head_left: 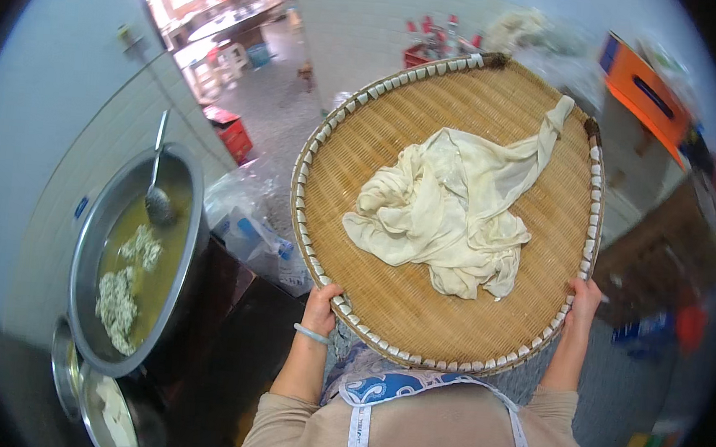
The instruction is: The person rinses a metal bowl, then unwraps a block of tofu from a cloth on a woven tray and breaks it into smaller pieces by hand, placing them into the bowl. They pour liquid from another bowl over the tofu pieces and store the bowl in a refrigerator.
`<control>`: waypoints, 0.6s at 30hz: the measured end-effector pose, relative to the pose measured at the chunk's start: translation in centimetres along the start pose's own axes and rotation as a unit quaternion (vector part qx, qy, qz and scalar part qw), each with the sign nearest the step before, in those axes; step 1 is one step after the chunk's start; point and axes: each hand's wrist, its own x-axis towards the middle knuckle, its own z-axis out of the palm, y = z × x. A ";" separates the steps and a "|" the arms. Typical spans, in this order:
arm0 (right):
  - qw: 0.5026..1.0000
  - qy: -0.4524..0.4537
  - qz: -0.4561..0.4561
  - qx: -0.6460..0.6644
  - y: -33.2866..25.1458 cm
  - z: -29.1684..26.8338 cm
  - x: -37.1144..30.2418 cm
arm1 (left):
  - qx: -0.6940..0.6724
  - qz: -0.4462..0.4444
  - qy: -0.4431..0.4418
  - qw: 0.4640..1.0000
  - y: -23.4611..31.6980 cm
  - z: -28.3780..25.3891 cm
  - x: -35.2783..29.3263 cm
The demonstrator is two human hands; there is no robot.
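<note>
In front of me I carry a large woven bamboo winnowing basket (353,173), its rim bound with pale wrapping. A crumpled cream cloth (451,214) lies in its middle, one twisted end reaching toward the far right rim. My left hand (323,303) grips the near left rim, fingers hidden underneath. On the near right rim my right hand (585,298) is closed too. The basket is held up at waist height, over my patterned blue apron (391,387).
To my left stands a big metal basin (190,235) of yellowish liquid with white clumps and a ladle (156,199). Smaller bowls (112,414) sit nearer. A plastic bag (259,245) lies beside the basin. Far right is an orange box (645,99); a doorway opens at far left.
</note>
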 end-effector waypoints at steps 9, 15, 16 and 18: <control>0.999 -0.037 -0.021 0.021 6.4 -1.4 2.5 | -0.025 0.046 0.013 0.999 -4.8 -2.0 -3.9; 0.995 -0.088 -0.032 -0.019 3.2 -2.4 0.0 | -0.029 -0.008 0.095 0.995 -5.5 -2.6 -5.1; 0.997 -0.071 -0.021 -0.035 2.8 -2.6 -0.1 | -0.041 -0.024 0.070 0.996 -5.5 -2.6 -5.3; 0.998 -0.060 -0.019 -0.029 2.0 -2.5 0.2 | -0.058 -0.035 0.071 0.995 -5.5 -2.2 -5.7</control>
